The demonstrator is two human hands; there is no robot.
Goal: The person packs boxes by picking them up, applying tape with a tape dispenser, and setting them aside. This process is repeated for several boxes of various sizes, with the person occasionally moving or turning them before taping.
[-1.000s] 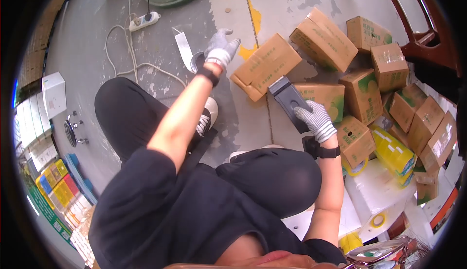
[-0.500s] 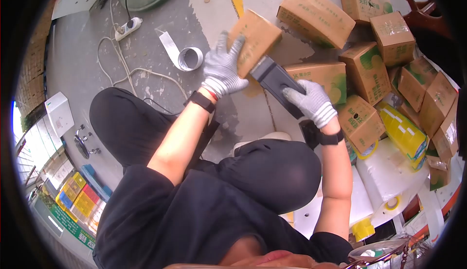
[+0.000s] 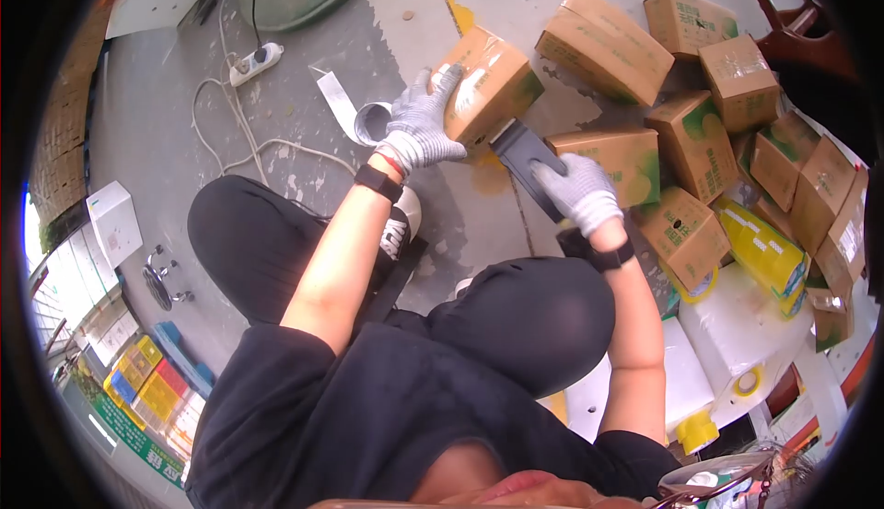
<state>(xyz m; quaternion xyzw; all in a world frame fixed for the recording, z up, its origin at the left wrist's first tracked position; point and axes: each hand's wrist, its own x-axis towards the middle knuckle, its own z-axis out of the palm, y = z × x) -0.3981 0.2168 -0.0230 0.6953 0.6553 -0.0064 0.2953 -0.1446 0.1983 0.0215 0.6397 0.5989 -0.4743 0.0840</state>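
Illumination at the grip is bright; the main source cannot be determined. Strongest glare: a white patch on the carton, just beside the fingers of the left hand; its end face nearer the right hand is darker. The forearms behind both hands carry pale highlights. Far left of the grip, the window area is overexposed. Below the grip, the black clothing retains little detail. Fine print on boxes right of the grip is soft. Wide-angle distortion bends outlying objects; the corners are black. Nearest the lens, the glasses are blurred.
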